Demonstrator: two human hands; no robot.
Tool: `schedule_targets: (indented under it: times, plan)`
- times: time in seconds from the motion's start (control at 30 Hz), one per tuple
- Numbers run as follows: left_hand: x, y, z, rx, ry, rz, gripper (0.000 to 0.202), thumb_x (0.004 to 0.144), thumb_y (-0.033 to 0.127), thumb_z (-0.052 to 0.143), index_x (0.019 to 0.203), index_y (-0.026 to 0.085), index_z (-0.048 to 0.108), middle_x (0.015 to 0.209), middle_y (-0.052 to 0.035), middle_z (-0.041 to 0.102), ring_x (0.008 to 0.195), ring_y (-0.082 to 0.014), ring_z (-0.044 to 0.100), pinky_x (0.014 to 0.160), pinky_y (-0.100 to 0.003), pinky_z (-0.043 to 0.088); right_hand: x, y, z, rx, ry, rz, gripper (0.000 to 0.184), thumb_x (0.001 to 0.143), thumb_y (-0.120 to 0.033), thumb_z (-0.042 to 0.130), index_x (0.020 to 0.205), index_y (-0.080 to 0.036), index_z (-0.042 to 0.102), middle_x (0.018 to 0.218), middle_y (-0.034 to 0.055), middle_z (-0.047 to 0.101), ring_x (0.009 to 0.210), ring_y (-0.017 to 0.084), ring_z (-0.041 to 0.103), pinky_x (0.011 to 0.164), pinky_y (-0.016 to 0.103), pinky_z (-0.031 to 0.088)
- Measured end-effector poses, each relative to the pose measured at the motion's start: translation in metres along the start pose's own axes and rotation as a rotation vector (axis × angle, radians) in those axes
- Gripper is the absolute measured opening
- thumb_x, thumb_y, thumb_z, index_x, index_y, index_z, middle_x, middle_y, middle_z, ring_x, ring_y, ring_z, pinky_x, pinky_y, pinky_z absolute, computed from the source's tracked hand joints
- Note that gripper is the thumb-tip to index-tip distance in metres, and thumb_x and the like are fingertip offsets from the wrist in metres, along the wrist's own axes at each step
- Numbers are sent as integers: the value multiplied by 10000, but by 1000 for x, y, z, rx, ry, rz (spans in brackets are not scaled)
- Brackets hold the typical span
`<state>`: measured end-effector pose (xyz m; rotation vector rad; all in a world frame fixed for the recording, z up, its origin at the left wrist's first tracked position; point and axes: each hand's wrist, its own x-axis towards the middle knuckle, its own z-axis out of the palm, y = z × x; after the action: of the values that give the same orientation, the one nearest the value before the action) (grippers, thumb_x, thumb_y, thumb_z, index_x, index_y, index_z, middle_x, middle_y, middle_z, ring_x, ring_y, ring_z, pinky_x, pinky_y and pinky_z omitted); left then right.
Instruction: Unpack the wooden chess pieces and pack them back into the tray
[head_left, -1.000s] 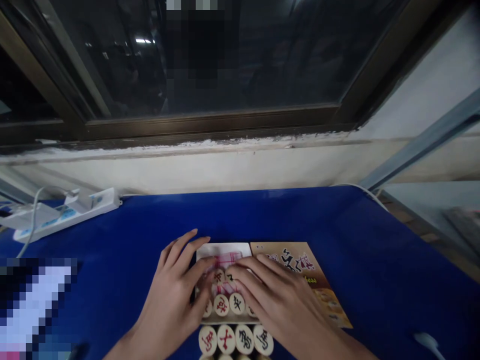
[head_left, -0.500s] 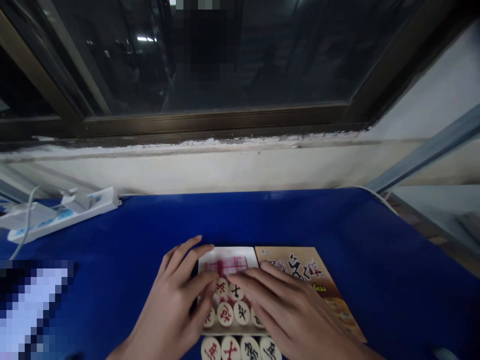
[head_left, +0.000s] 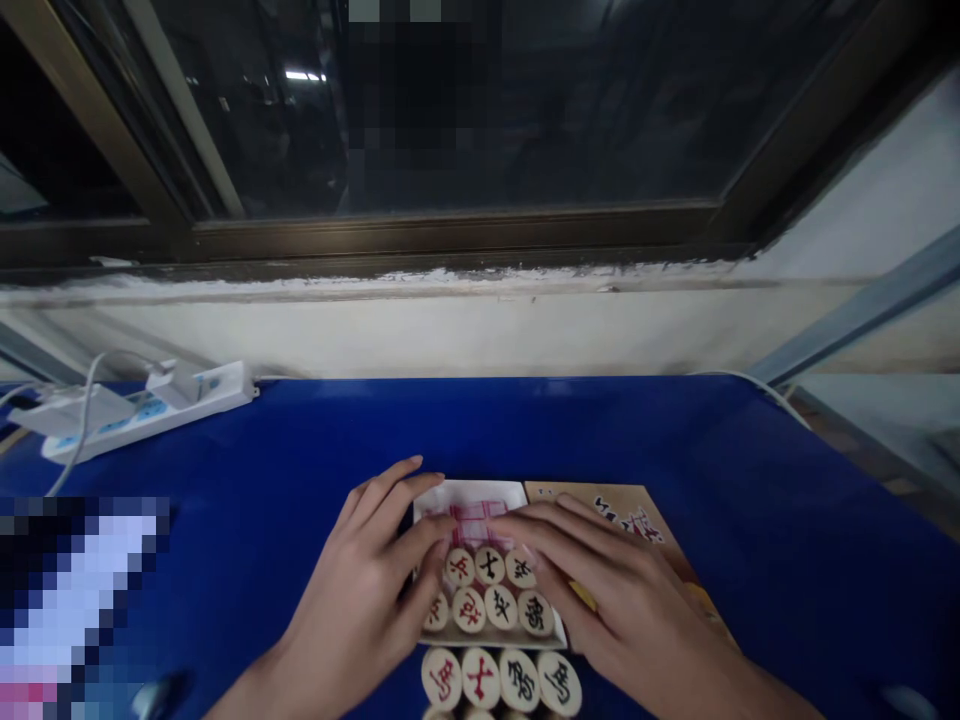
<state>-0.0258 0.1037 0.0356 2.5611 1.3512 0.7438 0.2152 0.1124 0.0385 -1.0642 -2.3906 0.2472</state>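
A white open box [head_left: 517,638] holds round Chinese chess pieces [head_left: 501,606] with red or black characters, standing in rows. Behind the rows lies a folded clear sheet with pink-red lines [head_left: 474,515]. My left hand [head_left: 367,565] reaches over the box's left side, its fingers apart, with thumb and index at the left end of the pieces. From the right comes my right hand [head_left: 615,575], fingers stretched over the back of the rows and thumb beside their right end. Both hands look open. Whether the fingertips touch the pieces I cannot tell.
More chess pieces [head_left: 480,678] stand in stacks before the box. The printed tan box lid [head_left: 660,510] lies to its right, partly under my right hand. A white power strip [head_left: 217,395] with plugs and cables sits at the blue table's [head_left: 480,425] back left, below a window.
My view has shifted slightly left. Relative to the box, my right hand has drawn back to the right, uncovering pieces at the right ends of the rows. My left hand has stayed almost in place.
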Motion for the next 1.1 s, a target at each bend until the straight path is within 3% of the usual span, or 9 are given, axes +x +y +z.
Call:
schedule_targets:
  times: [0.27,0.67,0.97,1.1]
  plan:
    - [4,-22,8,-48,16,40,182,959,137,506,1023,207,662,1318,-96,610,1308,-299,500,961,-495,496,1,3,1,21,-7,3,374,999,-130,372,1236,-262,631,1053,33,743,971,172,707,769,312,608]
    - [11,-24,5,-211,62,10,184,976,196,524,910,212,695,1185,-85,663,1125,-251,605,923,-443,523,3,-1,-4,65,-81,-30,431,992,-117,349,1319,-282,578,1084,26,739,960,153,701,741,292,595]
    - [8,-24,4,-193,65,-4,176,987,196,510,1028,224,679,1236,-88,649,1169,-245,594,956,-437,509,4,-1,-2,97,-51,-36,407,1003,-143,342,1294,-279,592,1075,15,734,956,150,700,768,306,597]
    - [13,-26,-1,-188,124,-18,193,989,189,498,1061,216,675,1182,-92,673,1110,-233,624,925,-421,524,8,0,-4,62,72,-21,375,986,-143,367,1209,-234,654,991,45,733,912,163,703,753,309,595]
